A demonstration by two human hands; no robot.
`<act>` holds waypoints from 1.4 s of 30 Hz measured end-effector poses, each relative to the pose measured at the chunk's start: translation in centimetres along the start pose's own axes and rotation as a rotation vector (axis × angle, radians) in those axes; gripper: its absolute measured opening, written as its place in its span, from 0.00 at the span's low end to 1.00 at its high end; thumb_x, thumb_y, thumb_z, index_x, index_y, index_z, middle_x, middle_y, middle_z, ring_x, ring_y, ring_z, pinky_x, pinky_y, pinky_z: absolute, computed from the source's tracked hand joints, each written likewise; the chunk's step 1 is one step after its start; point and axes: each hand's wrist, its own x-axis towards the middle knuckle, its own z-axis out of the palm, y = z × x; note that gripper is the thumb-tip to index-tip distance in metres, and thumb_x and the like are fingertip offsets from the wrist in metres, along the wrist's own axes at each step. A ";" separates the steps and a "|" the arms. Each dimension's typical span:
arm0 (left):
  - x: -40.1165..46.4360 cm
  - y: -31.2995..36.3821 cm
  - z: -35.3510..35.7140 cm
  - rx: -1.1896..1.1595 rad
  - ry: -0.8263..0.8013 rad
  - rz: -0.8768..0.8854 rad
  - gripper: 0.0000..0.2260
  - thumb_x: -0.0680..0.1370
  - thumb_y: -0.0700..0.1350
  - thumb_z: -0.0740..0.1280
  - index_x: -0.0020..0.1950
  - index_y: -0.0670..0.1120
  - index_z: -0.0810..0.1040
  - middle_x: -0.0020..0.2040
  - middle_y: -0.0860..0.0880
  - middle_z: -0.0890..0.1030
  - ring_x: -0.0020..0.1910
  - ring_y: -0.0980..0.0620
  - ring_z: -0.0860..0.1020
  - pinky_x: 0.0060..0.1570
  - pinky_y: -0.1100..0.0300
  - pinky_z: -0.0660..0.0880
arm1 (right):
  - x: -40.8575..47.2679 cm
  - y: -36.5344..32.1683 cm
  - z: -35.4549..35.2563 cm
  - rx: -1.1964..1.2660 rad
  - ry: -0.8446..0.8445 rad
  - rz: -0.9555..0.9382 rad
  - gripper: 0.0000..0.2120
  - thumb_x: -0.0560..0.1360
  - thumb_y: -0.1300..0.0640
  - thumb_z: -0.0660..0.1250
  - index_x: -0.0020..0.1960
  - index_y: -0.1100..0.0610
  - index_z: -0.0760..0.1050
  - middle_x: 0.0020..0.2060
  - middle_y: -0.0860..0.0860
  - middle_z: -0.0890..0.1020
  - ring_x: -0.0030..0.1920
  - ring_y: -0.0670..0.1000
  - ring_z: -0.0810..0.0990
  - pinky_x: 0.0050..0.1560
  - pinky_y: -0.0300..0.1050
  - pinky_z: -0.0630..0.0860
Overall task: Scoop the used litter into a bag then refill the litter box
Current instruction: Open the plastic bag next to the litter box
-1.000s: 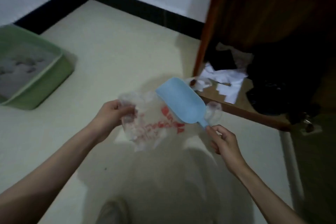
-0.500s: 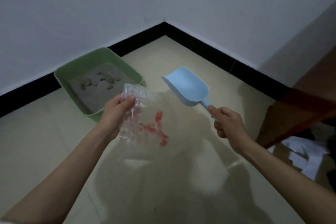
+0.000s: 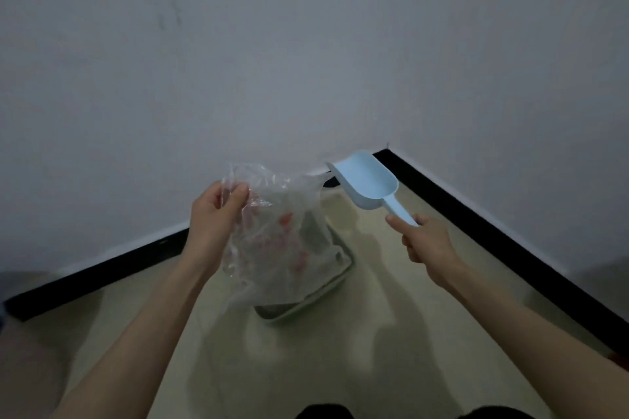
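Green litter box [image 3: 335,277] on floor, below and between both hands, mostly hidden behind clear plastic bag [image 3: 279,241]; long axis unclear. Left hand [image 3: 212,218] pinching bag top, directly over box. Right hand [image 3: 427,241] clamped on blue scoop [image 3: 366,182] handle, empty bowl raised to box's right; likely next: straight down-left into litter.

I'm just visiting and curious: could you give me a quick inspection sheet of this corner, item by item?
Surface: pale tiled floor, dimly lit.
Job's things: green litter box on the floor, mostly hidden behind the clear plastic bag; blue scoop raised, looks empty.
Clutter: nothing seen.
Hands: left hand pinches the bag's top; right hand grips the scoop's handle.
Cables: nothing seen.
Surroundings: white walls meeting in a corner, black skirting.
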 end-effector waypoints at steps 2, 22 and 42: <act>1.2 -0.9 -0.3 0.011 0.031 0.011 0.07 0.78 0.44 0.64 0.40 0.47 0.76 0.35 0.51 0.76 0.32 0.62 0.74 0.33 0.69 0.71 | 2.1 0.0 1.5 -0.010 -0.012 -0.015 0.12 0.72 0.54 0.71 0.45 0.62 0.73 0.27 0.51 0.68 0.24 0.48 0.62 0.23 0.39 0.60; 13.4 -11.2 4.0 0.170 0.335 -0.115 0.06 0.78 0.48 0.63 0.44 0.48 0.76 0.42 0.49 0.81 0.44 0.49 0.82 0.47 0.49 0.79 | 25.3 18.1 9.5 -0.496 -0.120 0.095 0.17 0.80 0.50 0.58 0.43 0.63 0.69 0.33 0.54 0.72 0.38 0.56 0.72 0.38 0.45 0.65; 13.2 -19.7 -1.0 -0.367 0.239 -0.152 0.05 0.77 0.48 0.64 0.46 0.47 0.74 0.43 0.48 0.77 0.40 0.52 0.78 0.41 0.57 0.79 | 27.4 19.4 13.3 -0.562 -0.065 0.056 0.16 0.79 0.56 0.56 0.45 0.66 0.76 0.48 0.64 0.79 0.46 0.60 0.77 0.41 0.47 0.69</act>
